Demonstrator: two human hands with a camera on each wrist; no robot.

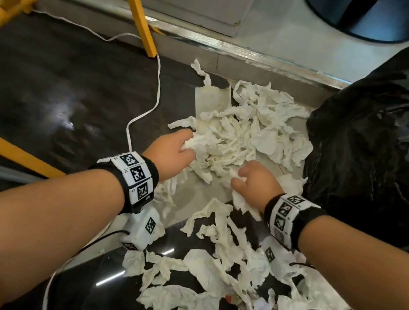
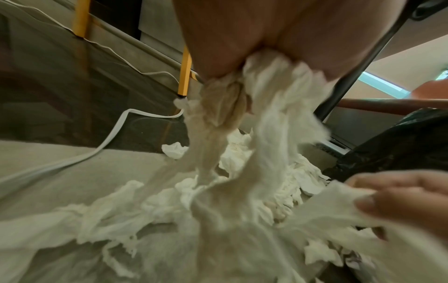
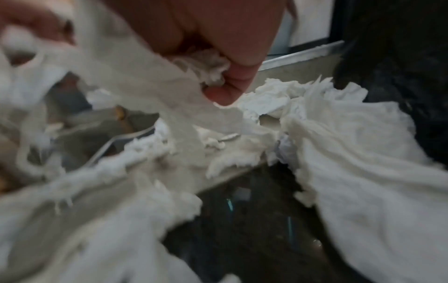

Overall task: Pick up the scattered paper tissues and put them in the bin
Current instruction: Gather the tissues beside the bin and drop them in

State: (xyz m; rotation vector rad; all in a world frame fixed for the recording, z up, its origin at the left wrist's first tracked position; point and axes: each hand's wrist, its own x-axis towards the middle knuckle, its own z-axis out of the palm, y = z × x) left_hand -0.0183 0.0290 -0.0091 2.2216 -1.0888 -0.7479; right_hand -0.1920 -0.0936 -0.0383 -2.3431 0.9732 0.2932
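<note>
- Our left hand [image 1: 172,150] is clutching a bunch of tissues [image 1: 241,133] from the floor heap.
- Our right hand [image 1: 255,181] is gripping more tissues, beside the black-lined bin [image 1: 375,143].

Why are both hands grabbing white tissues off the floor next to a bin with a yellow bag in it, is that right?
Not quite: the bin bag is black, not yellow, as the head view shows. The rest holds: the left hand and right hand both grip white tissues from the floor beside it.
</note>
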